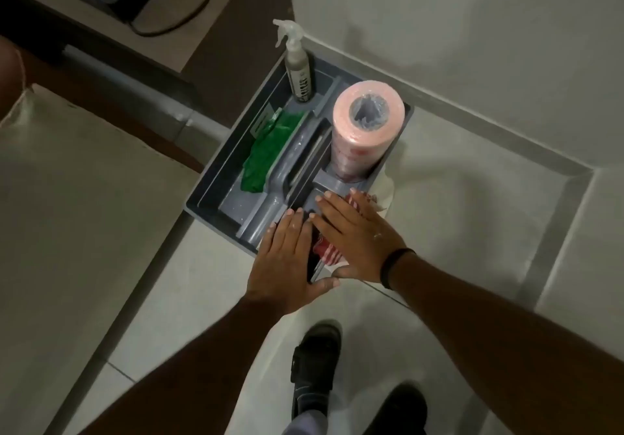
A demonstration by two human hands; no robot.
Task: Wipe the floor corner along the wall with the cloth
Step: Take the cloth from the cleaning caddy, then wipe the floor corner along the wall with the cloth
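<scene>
both hands flat, fingers spread, not gripping. left hand (287,259) rests on the near edge of the grey caddy (216,178); right hand (354,232) presses on the red-and-white striped cloth (326,252), which lies in the caddy's near compartment. caddy sits on the floor (456,205) by the wall (472,29), holding spray bottle (299,73), pink roll (366,123), green cloth (266,154).

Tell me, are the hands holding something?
Nothing is gripped. Both the left hand and right hand lie flat, fingers straight, on a red striped cloth in the caddy.
</scene>
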